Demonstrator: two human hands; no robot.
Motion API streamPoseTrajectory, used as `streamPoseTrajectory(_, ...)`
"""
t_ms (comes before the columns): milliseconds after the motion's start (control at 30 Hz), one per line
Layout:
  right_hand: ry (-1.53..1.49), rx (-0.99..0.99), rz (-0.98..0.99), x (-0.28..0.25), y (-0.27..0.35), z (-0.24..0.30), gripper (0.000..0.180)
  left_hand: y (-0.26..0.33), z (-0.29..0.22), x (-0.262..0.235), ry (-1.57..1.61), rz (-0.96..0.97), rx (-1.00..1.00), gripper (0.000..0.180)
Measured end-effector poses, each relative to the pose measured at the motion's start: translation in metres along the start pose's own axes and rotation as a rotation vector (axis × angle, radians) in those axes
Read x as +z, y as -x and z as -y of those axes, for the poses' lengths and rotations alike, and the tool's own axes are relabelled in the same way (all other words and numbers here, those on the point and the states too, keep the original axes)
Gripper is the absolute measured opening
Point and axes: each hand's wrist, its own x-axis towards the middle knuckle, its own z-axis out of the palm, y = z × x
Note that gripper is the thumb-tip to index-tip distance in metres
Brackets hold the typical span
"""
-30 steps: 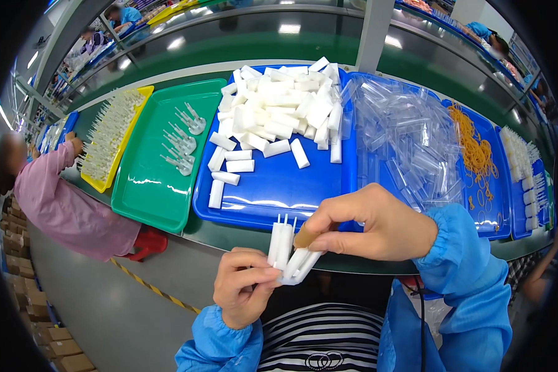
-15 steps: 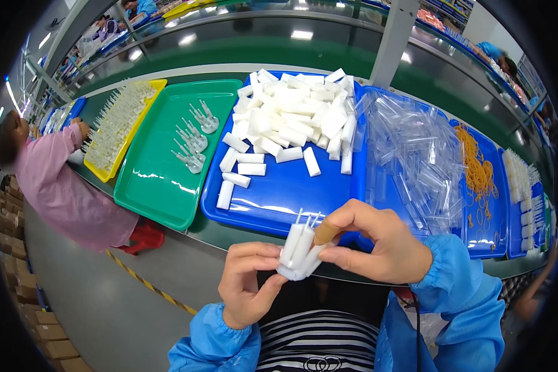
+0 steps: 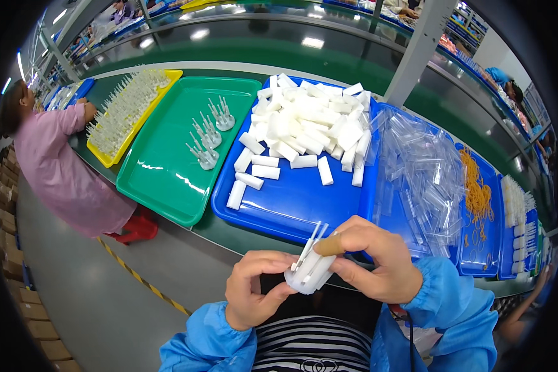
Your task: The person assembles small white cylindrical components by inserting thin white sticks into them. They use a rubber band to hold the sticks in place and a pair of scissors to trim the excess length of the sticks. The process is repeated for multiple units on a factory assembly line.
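Note:
Above the table's near edge, both hands hold a white pronged piece (image 3: pixel 301 285) with a round base and thin upright pins. White foam blocks (image 3: pixel 320 270) stand between its pins. My left hand (image 3: pixel 252 290) pinches the base and lower side between thumb and fingers. Closed on the foam and upper part from the right is my right hand (image 3: pixel 378 259), one finger wearing a tan cover. Its fingers hide part of the foam. Beyond them, a blue tray (image 3: pixel 279 209) carries a heap of white foam blocks (image 3: pixel 310 118).
Left of it, a green tray (image 3: pixel 161 146) holds three pronged pieces; a yellow tray (image 3: pixel 129 141) is full of them. Rightward lie clear plastic sleeves (image 3: pixel 425 177), orange rubber bands (image 3: pixel 477 198) and foam-filled pieces (image 3: pixel 519 220). A person in pink (image 3: pixel 65 167) works at left. A metal post (image 3: pixel 418 59) rises behind.
The pronged piece has tilted, its pins now leaning right, and sits slightly lower. Both hands keep their hold. The view has swung a little, so the trays appear further right.

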Motion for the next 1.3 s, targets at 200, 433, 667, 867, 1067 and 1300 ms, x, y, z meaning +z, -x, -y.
streamPoseTrajectory(200, 0.149, -0.055, -0.118, -0.006, -0.024, -0.012, 0.026, -0.002, 0.002, -0.013, -0.090, -0.074, -0.027, 0.039)
streamPoseTrajectory(433, 1.088, -0.089, -0.039, -0.016, -0.071, -0.072, 0.015, -0.052, -0.001, -0.022, -0.778, 0.197, 0.318, 0.034)
streamPoseTrajectory(667, 1.074, -0.055, 0.122, -0.007, -0.057, -0.059, 0.032, -0.048, 0.001, -0.013, -0.773, 0.217, 0.313, 0.033)
streamPoseTrajectory(867, 0.119, 0.346, -0.089, -0.023, -0.056, -0.018, 0.028, -0.039, -0.001, -0.017, -0.695, 0.376, 0.342, 0.035)
streamPoseTrajectory(1067, -0.053, 0.170, -0.064, -0.017, -0.027, -0.012, 0.020, -0.035, -0.019, -0.004, -0.632, 0.409, 0.285, 0.035)
streamPoseTrajectory(1300, -0.004, 0.182, -0.283, -0.030, -0.028, -0.012, 0.017, -0.027, -0.022, -0.002, -0.627, 0.399, 0.289, 0.037)
